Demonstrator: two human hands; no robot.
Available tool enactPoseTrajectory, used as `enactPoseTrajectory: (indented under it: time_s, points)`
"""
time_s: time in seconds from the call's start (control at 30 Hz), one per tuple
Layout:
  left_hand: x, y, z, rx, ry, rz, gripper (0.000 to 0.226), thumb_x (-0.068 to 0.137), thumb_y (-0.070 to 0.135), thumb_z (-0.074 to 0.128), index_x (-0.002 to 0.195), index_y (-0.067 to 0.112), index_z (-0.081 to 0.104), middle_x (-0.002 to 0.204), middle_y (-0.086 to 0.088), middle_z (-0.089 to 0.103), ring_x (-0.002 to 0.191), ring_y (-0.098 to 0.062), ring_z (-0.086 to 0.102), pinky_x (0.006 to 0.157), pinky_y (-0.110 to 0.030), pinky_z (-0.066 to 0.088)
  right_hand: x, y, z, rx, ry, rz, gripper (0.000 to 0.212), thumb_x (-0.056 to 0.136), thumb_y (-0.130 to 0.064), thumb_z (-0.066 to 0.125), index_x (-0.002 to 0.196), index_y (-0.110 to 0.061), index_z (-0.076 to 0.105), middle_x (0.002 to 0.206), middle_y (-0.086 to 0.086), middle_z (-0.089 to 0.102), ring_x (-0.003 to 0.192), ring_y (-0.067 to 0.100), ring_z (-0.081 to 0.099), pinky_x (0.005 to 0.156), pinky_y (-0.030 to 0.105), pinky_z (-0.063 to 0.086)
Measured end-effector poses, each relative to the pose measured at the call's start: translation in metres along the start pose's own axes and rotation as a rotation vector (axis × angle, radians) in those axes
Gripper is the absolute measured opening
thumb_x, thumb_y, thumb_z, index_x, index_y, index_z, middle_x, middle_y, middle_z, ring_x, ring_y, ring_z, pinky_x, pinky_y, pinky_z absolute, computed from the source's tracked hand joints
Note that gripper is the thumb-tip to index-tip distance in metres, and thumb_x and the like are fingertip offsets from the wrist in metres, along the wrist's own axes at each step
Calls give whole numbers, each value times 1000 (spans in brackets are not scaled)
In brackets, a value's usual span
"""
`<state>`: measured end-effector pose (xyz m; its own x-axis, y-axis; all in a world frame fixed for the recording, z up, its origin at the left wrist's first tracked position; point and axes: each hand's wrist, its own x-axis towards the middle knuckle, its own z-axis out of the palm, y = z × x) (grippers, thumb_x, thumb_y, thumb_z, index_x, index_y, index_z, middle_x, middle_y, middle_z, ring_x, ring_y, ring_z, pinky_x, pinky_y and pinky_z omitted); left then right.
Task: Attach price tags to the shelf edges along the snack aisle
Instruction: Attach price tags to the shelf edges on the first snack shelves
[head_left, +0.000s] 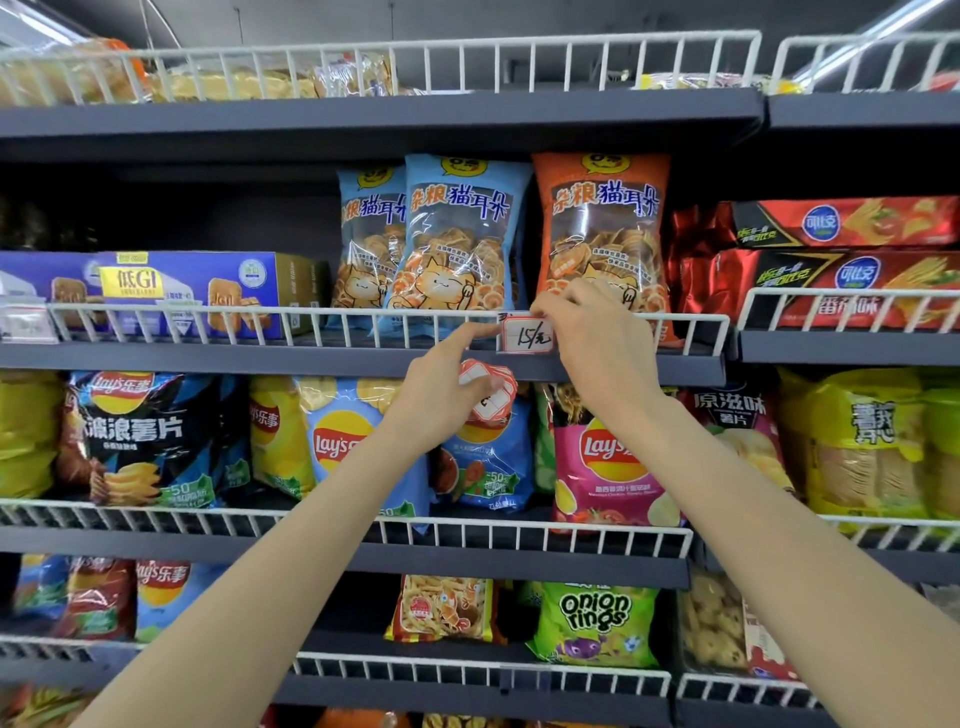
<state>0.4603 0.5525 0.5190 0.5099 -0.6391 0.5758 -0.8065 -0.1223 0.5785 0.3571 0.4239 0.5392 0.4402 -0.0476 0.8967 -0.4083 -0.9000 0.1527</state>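
At twelve o'clock on the wire rail (363, 312), the tag (525, 335) hangs pinched by the right hand (597, 332); left hand (441, 395) holds spare tags (491, 389), forefinger extended. Thin, light card probably bends easily; best gripped by its edges.

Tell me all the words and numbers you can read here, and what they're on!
"15/元": handwritten price tag on the wire shelf rail
"杂粮猫耳朵": orange snack bag
"杂粮猫耳朵": blue snack bag
"低GI": blue biscuit box
"Lay's": pink chip bag
"onion rings": green bag
"原滋味": dark chip bag
Small print on the bags: too blurred to read.
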Motion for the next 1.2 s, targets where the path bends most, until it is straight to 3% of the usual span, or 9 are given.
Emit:
enactPoseTrajectory:
  time_s: [0.2, 0.37, 0.47, 0.63, 0.8, 0.87, 1.0, 1.1, 1.2]
  points:
    - [0, 0, -1, 9, -12, -3, 49, 90, 23, 59, 135, 33, 41, 131, -11, 55, 115, -29, 54, 87, -32, 45, -1, 3, -2, 8, -15, -6, 30, 76, 0, 67, 102, -13, 65, 91, 7, 58, 92, 24, 51, 48, 26, 30]
    - [0, 2, -2, 5, -18, -4, 48, 90, 23, 59, 134, 33, 42, 127, -14, 56, 83, -18, 57, 73, -26, 42, -3, 5, 1, 27, 2, 3, 26, 79, 1, 64, 101, -13, 67, 90, 5, 57, 90, 22, 50, 44, 22, 23]
    - [1, 4, -2, 1, -13, -7, 48, 90, 24, 59, 134, 34, 42, 132, -10, 53, 88, -18, 57, 73, -26, 43, -4, 6, 3, 56, 10, 21, 25, 81, 0, 62, 101, -14, 67, 90, 4, 57, 87, 21, 51, 43, 15, 19]
    - [-1, 8, -2, -6, -9, -13, 51, 91, 24, 58, 138, 33, 41, 125, -17, 57, 75, -13, 53, 62, -19, 38, -4, 5, 5, 125, -4, 46, 22, 86, -6, 60, 104, -17, 65, 93, 2, 55, 88, 18, 51, 49, 33, 48]
    - [-3, 13, -3, 64, -1, 1, 56, 93, 24, 56, 144, 30, 32, 145, -6, 43, 112, -23, 53, 67, -10, 28, -5, 5, 4, 148, -17, 63, 22, 89, -11, 58, 108, -20, 64, 95, 3, 55, 89, 18, 51, 54, 36, 51]
    - [-3, 15, -2, 74, -9, -4, 58, 93, 24, 55, 145, 28, 30, 145, -5, 42, 113, -24, 53, 66, -10, 27, -5, 6, 4, 166, -20, 68, 22, 91, -14, 55, 110, -21, 64, 96, 3, 55, 91, 18, 51, 56, 37, 51]
    - [-3, 18, -3, 86, -16, 13, 59, 93, 23, 54, 146, 25, 28, 145, -6, 43, 92, -17, 48, 65, -10, 28, -6, 5, 3, 178, -18, 75, 24, 92, -13, 54, 113, -20, 64, 97, 3, 55, 92, 19, 51, 56, 37, 51]
    - [-1, 17, -2, 85, -18, 6, 59, 93, 23, 54, 146, 24, 28, 147, -6, 40, 110, -26, 53, 67, -9, 27, -7, 5, 1, 148, -26, 52, 30, 88, -8, 58, 115, -19, 64, 97, 4, 56, 92, 20, 52, 54, 35, 51]
    - [1, 17, -1, 98, -19, 3, 59, 93, 24, 55, 146, 23, 30, 148, -7, 39, 127, -25, 44, 79, -14, 30, -8, 6, -1, 92, -32, 7, 34, 86, -5, 60, 117, -17, 64, 99, 6, 57, 92, 22, 53, 51, 29, 45]
